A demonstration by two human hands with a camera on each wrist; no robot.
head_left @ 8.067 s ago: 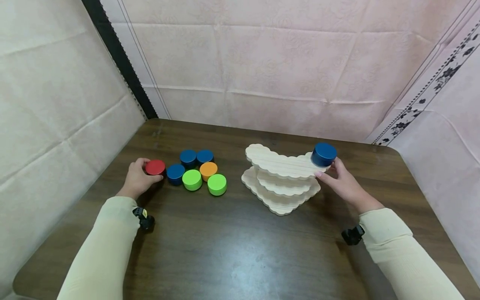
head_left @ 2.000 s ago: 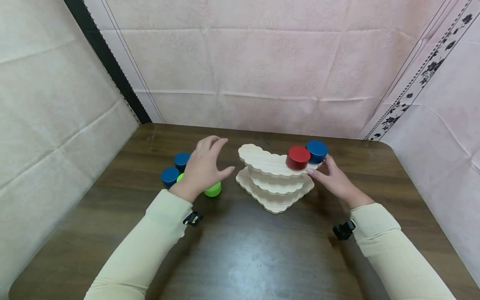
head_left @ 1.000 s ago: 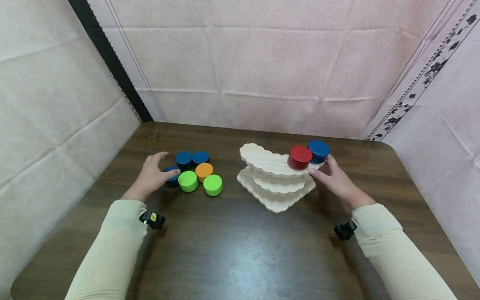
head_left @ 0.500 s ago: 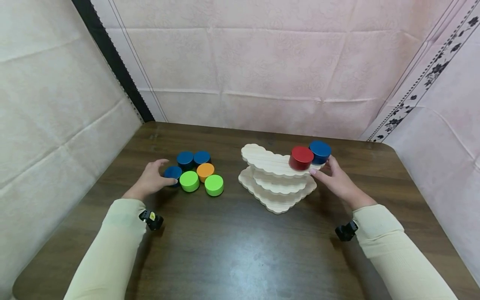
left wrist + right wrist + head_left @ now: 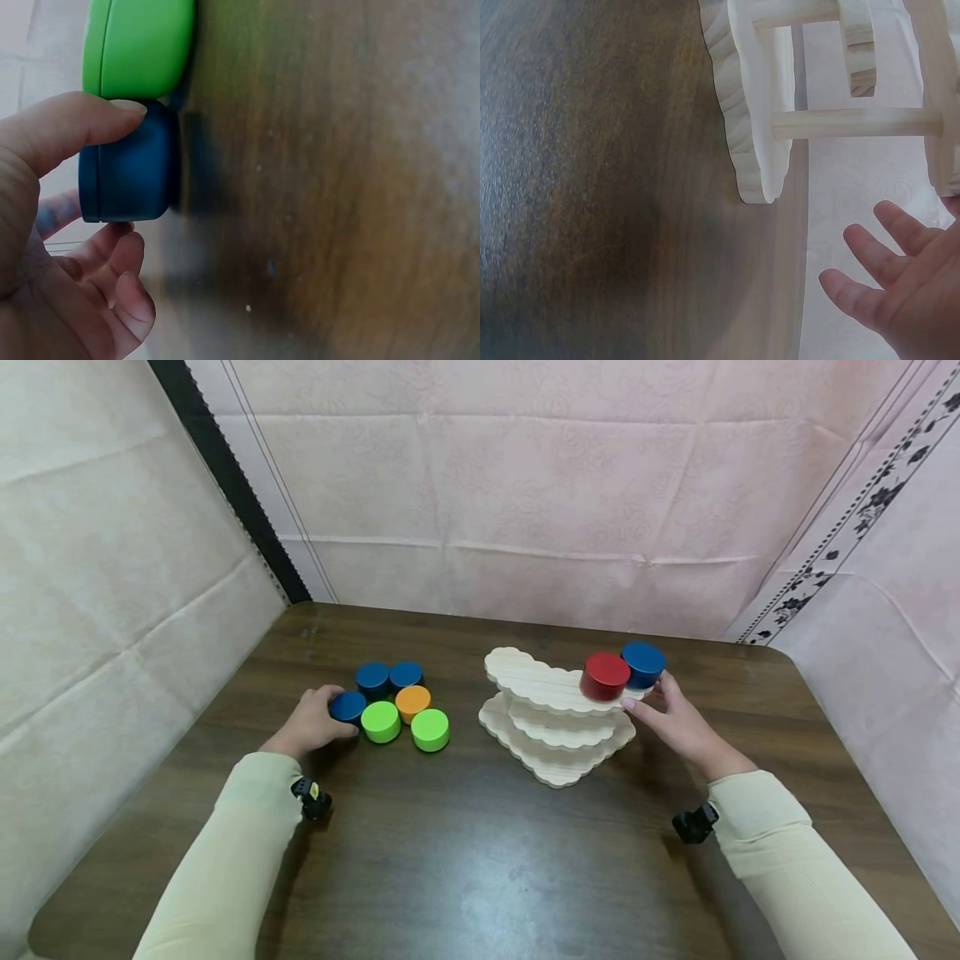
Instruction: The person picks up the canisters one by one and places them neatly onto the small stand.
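My left hand (image 5: pixel 306 724) pinches a round blue lidded container (image 5: pixel 348 705) at the left of a cluster on the table. In the left wrist view, the thumb lies across this blue container (image 5: pixel 135 176), which touches a green one (image 5: pixel 142 49). On the right, a tiered wooden stand with scalloped shelves (image 5: pixel 531 681) carries a red container (image 5: pixel 604 677) and a blue container (image 5: pixel 643 663) on its top shelf. My right hand (image 5: pixel 693 737) grips that shelf's right end, thumb on the edge; several fingers spread free beneath it in the right wrist view.
Beside the held container stand two green containers (image 5: pixel 381 722), an orange one (image 5: pixel 413 700) and two more blue ones (image 5: pixel 372 679). The brown wooden table (image 5: pixel 450 852) meets pale cloth walls (image 5: pixel 480 485) at the back and sides.
The red container moved from the left side onto the stand's top shelf, beside the blue one. My left hand came back left and closed on a blue container. The right hand stayed on the stand.
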